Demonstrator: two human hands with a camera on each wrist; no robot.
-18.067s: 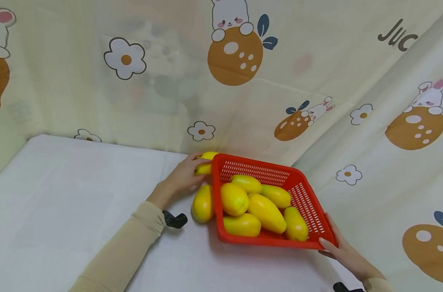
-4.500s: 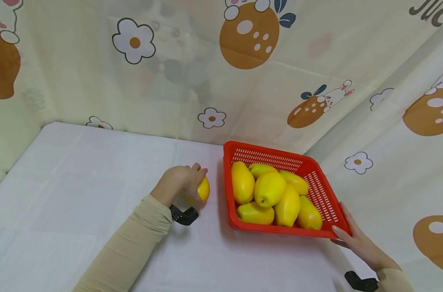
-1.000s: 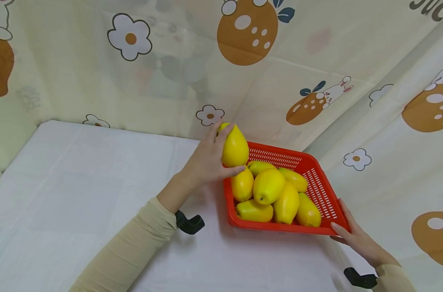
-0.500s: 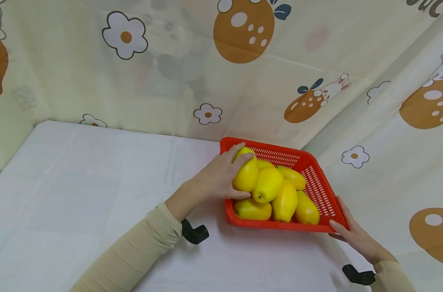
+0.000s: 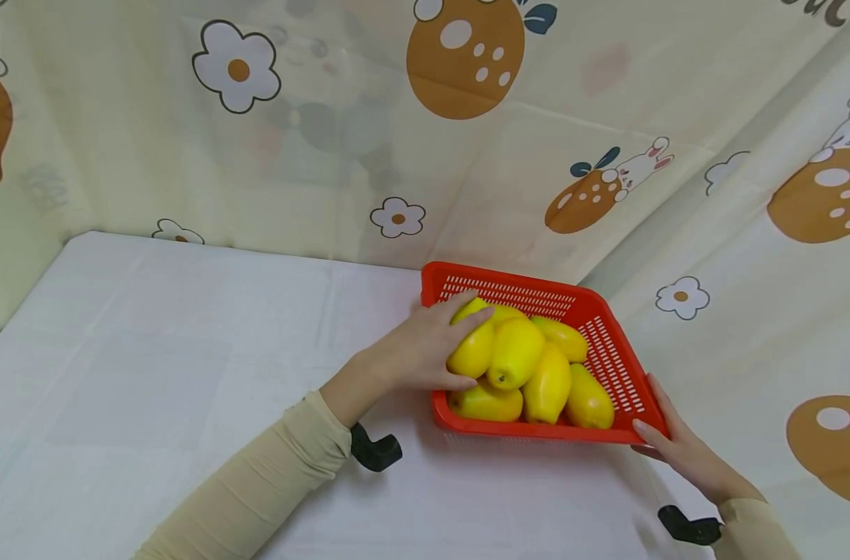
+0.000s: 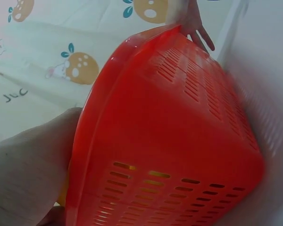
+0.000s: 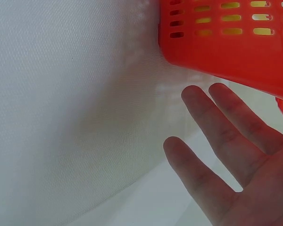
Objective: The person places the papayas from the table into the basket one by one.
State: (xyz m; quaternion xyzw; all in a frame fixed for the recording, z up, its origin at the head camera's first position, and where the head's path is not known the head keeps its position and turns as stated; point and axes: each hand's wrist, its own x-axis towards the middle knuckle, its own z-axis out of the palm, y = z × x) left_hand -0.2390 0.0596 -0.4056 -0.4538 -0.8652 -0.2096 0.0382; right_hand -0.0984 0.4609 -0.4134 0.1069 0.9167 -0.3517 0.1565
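A red plastic basket (image 5: 536, 430) with slotted sides stands at the back right of the table, several yellow mangoes (image 5: 514, 354) inside. Over its left rim reaches my left hand (image 5: 425, 346), fingers and thumb spread round a mango (image 5: 470, 354) at the left end of the heap. The left wrist view shows mostly the basket's outer wall (image 6: 151, 108), which hides the fingertips. My right hand (image 5: 687, 451) holds the basket's front right corner, thumb on the rim. In the right wrist view, several of its fingers (image 7: 221, 129) extend below the basket's bottom edge.
A white cloth covers the table (image 5: 187, 350). Behind and to the right hangs a cream curtain (image 5: 313, 155) printed with rabbits, fruit and flowers, close to the basket. Black wrist mounts (image 5: 376, 451) stick out under both wrists.
Earlier the left hand picked a mango off the table beside the basket. It has since carried it over the left rim and lowered it among the others. The right hand stays at the corner.
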